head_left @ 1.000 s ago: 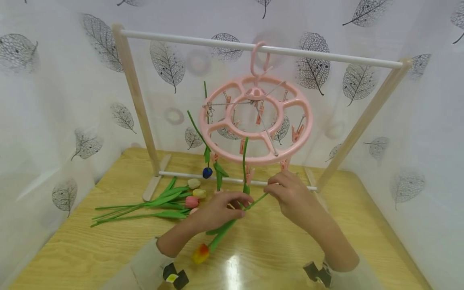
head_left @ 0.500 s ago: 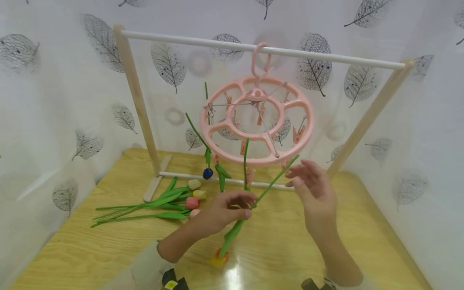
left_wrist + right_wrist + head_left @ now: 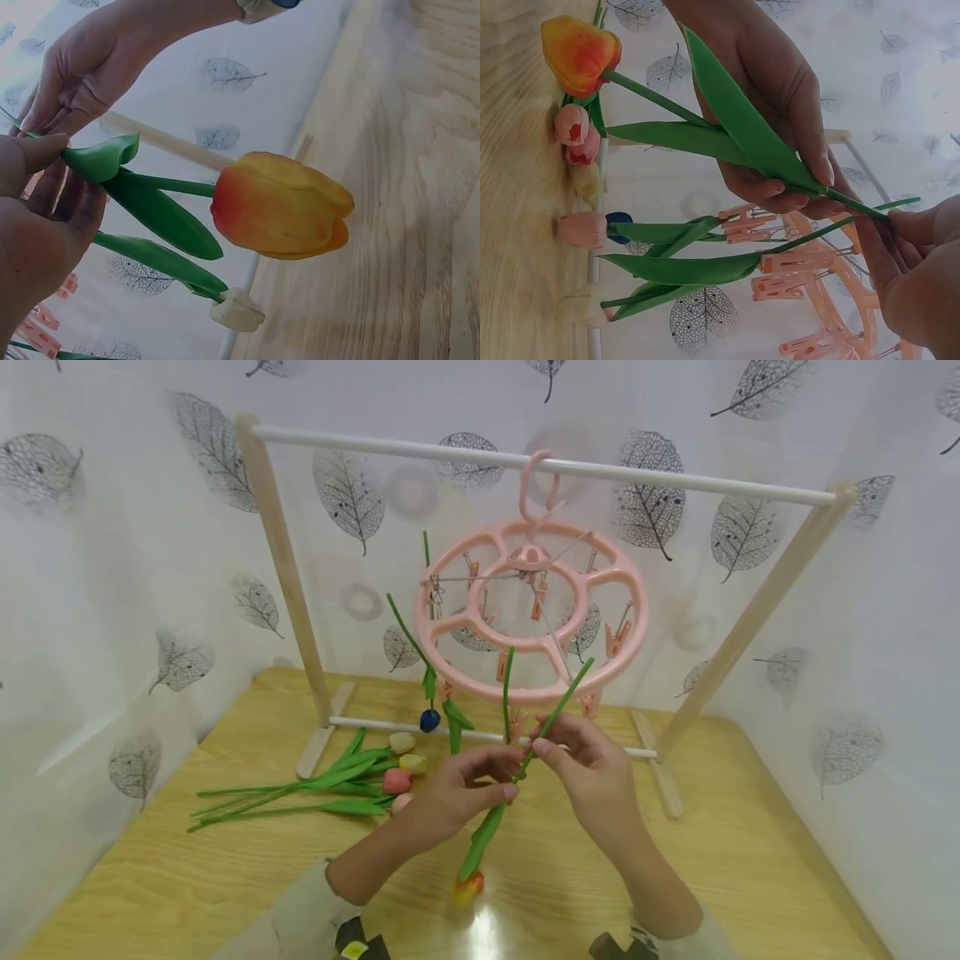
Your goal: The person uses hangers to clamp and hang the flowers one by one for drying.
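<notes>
My left hand [image 3: 450,797] pinches the green stem of an artificial orange-yellow tulip [image 3: 281,206], just above its leaves. The bloom points down toward the table. Higher on the same stem, my right hand [image 3: 592,768] holds it between thumb and fingers, as the right wrist view also shows. The stem's free end reaches up in front of a pink round clip hanger [image 3: 536,695]. From the hanger's clips [image 3: 799,261] hang a blue tulip [image 3: 430,720], a pink tulip [image 3: 583,230] and a white tulip [image 3: 238,310], blooms down.
A wooden stand with a white top rod [image 3: 360,444] carries the hanger. Left of my hands, several tulips lie in a pile, among them a pink one [image 3: 397,780] and a yellow one [image 3: 413,764]. A leaf-printed curtain [image 3: 150,610] surrounds the wooden table [image 3: 187,893].
My right hand let go of the stem, moved off to the right, then came back left and took hold of it again. The orange-yellow tulip turned more upright, its bloom swinging right.
</notes>
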{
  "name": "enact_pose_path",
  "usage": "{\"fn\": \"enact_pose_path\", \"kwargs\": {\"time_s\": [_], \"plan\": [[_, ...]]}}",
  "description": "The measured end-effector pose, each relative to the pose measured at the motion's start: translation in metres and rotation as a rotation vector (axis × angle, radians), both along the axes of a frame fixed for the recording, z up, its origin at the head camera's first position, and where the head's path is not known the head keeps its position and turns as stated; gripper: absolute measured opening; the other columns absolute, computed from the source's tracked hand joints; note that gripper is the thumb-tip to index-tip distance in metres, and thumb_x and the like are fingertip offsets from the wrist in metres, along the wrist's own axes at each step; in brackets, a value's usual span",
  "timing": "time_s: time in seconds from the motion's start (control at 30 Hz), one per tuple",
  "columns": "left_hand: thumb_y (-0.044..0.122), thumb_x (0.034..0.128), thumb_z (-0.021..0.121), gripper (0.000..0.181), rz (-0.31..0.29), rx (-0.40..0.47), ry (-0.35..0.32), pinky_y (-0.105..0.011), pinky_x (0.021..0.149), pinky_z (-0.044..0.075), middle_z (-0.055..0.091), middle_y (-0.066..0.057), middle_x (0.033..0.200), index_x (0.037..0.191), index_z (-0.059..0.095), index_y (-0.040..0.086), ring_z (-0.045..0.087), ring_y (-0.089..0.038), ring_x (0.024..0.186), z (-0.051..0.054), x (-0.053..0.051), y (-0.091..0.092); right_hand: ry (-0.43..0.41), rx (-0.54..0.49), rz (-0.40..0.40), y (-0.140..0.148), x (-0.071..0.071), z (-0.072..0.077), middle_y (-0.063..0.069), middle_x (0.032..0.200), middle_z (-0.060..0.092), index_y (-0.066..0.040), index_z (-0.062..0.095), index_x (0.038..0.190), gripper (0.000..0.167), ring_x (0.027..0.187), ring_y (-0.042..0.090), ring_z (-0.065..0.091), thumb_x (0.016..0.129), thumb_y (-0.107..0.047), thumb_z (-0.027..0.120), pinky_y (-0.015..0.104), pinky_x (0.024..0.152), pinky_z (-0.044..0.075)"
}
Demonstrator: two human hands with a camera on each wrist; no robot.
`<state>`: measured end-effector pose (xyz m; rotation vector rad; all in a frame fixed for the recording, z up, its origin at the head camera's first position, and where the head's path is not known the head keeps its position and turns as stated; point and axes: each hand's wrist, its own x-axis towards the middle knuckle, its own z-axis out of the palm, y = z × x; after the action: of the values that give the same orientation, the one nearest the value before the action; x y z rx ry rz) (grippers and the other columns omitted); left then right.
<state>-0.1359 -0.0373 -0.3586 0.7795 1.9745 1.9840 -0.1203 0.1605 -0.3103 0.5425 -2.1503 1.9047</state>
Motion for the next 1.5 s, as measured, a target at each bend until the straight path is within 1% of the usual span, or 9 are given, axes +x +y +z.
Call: {"fn": "enact_pose_path", "kwargs": {"time_s": [0.2,0.47,0.7,0.93,1.1,1.2,1.4,1.47,1.5], "plan": [[0.015,0.0978,0.067,0.041,0.007,-0.044,0.023,-0.033,0.096,0.054,0.061,-0.007,0.128,0.138,0.060,0.017,0.057,-0.022,0.116,0.001,0.000,-0.001,0.043,-0.006,-0.012,0.001,-0.001,0.000,-0.001,0.102,0.072,0.005,0.065,0.115,0.023,0.095,0.014,0.072,0.093,0.001,0.068,0.033,0.088,0.059],[0.013,0.0974,0.067,0.043,-0.005,-0.075,0.035,-0.033,0.095,0.055,0.061,-0.005,0.129,0.139,0.059,0.020,0.057,-0.022,0.116,0.000,0.000,-0.001,0.063,-0.003,-0.018,0.003,-0.001,0.000,-0.002,0.104,0.071,0.005,0.066,0.116,0.024,0.098,0.013,0.071,0.092,0.003,0.069,0.031,0.089,0.059],[0.013,0.0976,0.067,0.044,-0.016,-0.063,0.041,-0.033,0.091,0.056,0.061,-0.006,0.130,0.140,0.058,0.020,0.058,-0.024,0.113,0.000,0.000,-0.001,0.092,0.031,-0.023,0.004,-0.002,0.000,-0.002,0.106,0.070,0.002,0.067,0.115,0.023,0.101,0.013,0.068,0.092,0.002,0.070,0.030,0.089,0.059],[0.013,0.0980,0.066,0.044,-0.023,-0.056,0.037,-0.034,0.091,0.056,0.061,-0.005,0.131,0.140,0.058,0.021,0.058,-0.025,0.112,-0.002,-0.001,-0.001,0.068,0.044,-0.012,0.003,-0.001,0.000,0.002,0.107,0.069,0.001,0.066,0.117,0.024,0.102,0.013,0.068,0.092,0.000,0.070,0.030,0.091,0.058],[0.012,0.0977,0.067,0.044,-0.055,-0.021,0.006,-0.033,0.087,0.058,0.060,-0.008,0.131,0.141,0.058,0.019,0.057,-0.025,0.111,-0.002,0.000,-0.001,0.050,0.063,-0.002,0.012,0.001,0.005,0.007,0.112,0.066,0.001,0.063,0.124,0.030,0.107,0.016,0.068,0.095,-0.003,0.068,0.028,0.093,0.057],[0.012,0.0972,0.067,0.045,-0.073,0.007,-0.022,-0.033,0.085,0.058,0.059,-0.012,0.132,0.141,0.057,0.016,0.057,-0.025,0.111,-0.001,0.000,-0.001,0.110,0.055,-0.011,0.026,-0.002,0.011,0.008,0.114,0.066,0.002,0.061,0.127,0.033,0.109,0.017,0.068,0.095,0.001,0.066,0.026,0.094,0.056],[0.013,0.0972,0.067,0.045,-0.061,0.011,-0.050,-0.031,0.085,0.058,0.057,-0.014,0.134,0.141,0.057,0.017,0.056,-0.025,0.111,0.003,-0.001,-0.005,0.392,0.029,0.030,0.061,-0.028,0.033,0.017,0.118,0.063,0.017,0.057,0.124,0.036,0.111,0.020,0.066,0.088,0.019,0.062,0.026,0.098,0.053],[0.014,0.0972,0.068,0.045,-0.056,0.012,-0.059,-0.031,0.085,0.058,0.057,-0.015,0.134,0.141,0.057,0.018,0.056,-0.024,0.111,0.004,-0.001,-0.006,0.458,0.063,0.039,0.072,-0.040,0.043,0.015,0.120,0.063,0.017,0.059,0.122,0.036,0.113,0.018,0.065,0.086,0.021,0.063,0.027,0.100,0.052],[0.014,0.0971,0.068,0.045,-0.056,0.015,-0.063,-0.031,0.085,0.058,0.057,-0.015,0.134,0.140,0.057,0.017,0.057,-0.024,0.111,0.004,-0.001,-0.006,0.476,0.126,0.008,0.077,-0.044,0.048,0.010,0.121,0.064,0.015,0.061,0.121,0.037,0.115,0.016,0.063,0.085,0.021,0.065,0.026,0.103,0.050]]}}
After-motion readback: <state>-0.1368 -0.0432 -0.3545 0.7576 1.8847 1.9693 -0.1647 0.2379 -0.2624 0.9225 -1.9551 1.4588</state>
